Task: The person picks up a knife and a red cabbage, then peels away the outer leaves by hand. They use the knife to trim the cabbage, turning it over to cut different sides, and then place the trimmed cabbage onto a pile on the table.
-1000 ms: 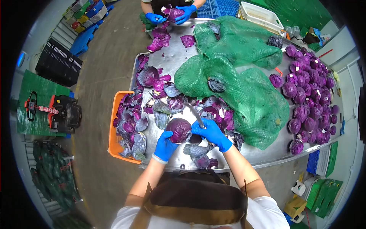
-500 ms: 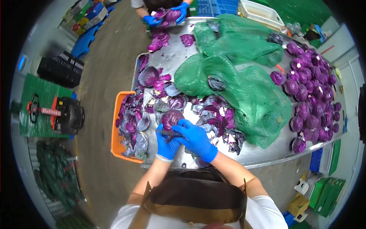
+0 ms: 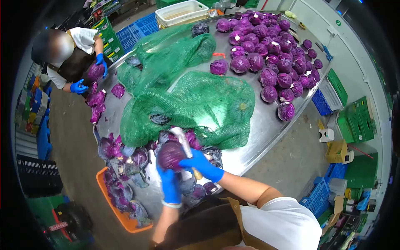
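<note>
My left hand (image 3: 170,187), in a blue glove, is closed around the lower side of a red cabbage (image 3: 171,156), holding it up over the near end of the metal table. In my gloved right hand (image 3: 205,166) is a knife (image 3: 186,146), its pale blade blurred and angled up along the cabbage's right side. The wooden handle end sticks out below the fingers. Loose outer cabbage leaves (image 3: 139,157) lie around and beneath my hands. A green mesh sack (image 3: 187,106) spreads over the table just beyond them.
Many trimmed red cabbages (image 3: 266,50) are piled at the table's far right. An orange crate (image 3: 109,199) full of leaves stands at the near left. Across the table, a co-worker (image 3: 68,54) in blue gloves handles a cabbage (image 3: 96,71). A white tub (image 3: 181,12) sits behind the table.
My view has turned toward the right. My right hand has come off the front of the cabbage and now shows a knife beside it. My left hand still holds the cabbage.
</note>
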Demonstrator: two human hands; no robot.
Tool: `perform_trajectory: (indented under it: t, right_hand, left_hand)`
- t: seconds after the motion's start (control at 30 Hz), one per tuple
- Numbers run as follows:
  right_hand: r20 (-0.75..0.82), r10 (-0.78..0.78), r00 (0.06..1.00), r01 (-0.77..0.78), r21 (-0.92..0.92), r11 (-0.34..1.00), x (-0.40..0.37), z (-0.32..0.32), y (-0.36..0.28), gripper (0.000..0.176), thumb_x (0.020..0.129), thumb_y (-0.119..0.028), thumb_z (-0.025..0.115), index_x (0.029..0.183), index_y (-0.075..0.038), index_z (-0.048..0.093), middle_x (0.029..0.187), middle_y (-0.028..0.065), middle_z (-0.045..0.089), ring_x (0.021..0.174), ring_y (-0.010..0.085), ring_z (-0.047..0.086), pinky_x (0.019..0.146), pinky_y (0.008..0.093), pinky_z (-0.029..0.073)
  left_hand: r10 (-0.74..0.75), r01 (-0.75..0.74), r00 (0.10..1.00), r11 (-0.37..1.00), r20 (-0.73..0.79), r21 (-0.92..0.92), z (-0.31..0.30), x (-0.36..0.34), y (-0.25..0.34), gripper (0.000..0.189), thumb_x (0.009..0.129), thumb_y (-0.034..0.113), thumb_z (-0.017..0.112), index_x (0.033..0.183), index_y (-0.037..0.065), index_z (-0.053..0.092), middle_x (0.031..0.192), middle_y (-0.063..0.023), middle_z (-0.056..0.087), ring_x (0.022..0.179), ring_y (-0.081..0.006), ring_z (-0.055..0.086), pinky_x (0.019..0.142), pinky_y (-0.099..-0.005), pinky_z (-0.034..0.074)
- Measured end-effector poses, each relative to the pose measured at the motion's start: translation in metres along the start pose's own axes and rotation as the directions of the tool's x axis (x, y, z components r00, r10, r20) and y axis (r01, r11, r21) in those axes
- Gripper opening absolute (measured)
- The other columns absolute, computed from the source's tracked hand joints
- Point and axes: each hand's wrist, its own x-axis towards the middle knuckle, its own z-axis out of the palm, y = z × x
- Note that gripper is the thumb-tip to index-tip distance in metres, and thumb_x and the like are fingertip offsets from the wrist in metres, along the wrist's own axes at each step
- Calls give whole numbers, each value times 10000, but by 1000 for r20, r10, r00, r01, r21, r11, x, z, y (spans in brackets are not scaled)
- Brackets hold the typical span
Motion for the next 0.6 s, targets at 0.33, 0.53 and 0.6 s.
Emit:
perform_trajectory:
  t: [0.33, 0.53, 0.6]
  right_hand:
    - [-602, -161, 783, 348, 209, 914, -19, -271, -133, 397, 905, -590, 587, 1035, -217, 622, 704, -6, 610, 504, 124, 535, 392, 259, 412]
    - [-683, -491, 541, 645, -37, 763, 46, -360, -250, 361, 904, -263, 629, 1182, -35, 640, 748, -2, 579, 540, 66, 409, 511, 240, 332]
    - [-433, -622, 652, 601, -206, 773, 64, -277, -262, 347, 839, -160, 618, 1130, 26, 643, 723, -7, 565, 534, 56, 409, 497, 226, 325]
  left_hand:
    - [-190, 90, 941, 938, 279, 335, 24, 70, -46, 498, 895, 39, 639, 1371, 31, 491, 1223, -81, 596, 1019, -117, 571, 909, -265, 475]
    - [-110, -71, 935, 872, 336, 484, 32, 159, -84, 368, 898, 77, 646, 1256, 37, 568, 1012, -51, 634, 884, -112, 567, 801, -261, 484]
    - [-36, -146, 950, 826, 310, 544, 28, 196, -87, 277, 886, 119, 655, 1129, 30, 557, 965, -85, 631, 861, -165, 587, 778, -320, 487]
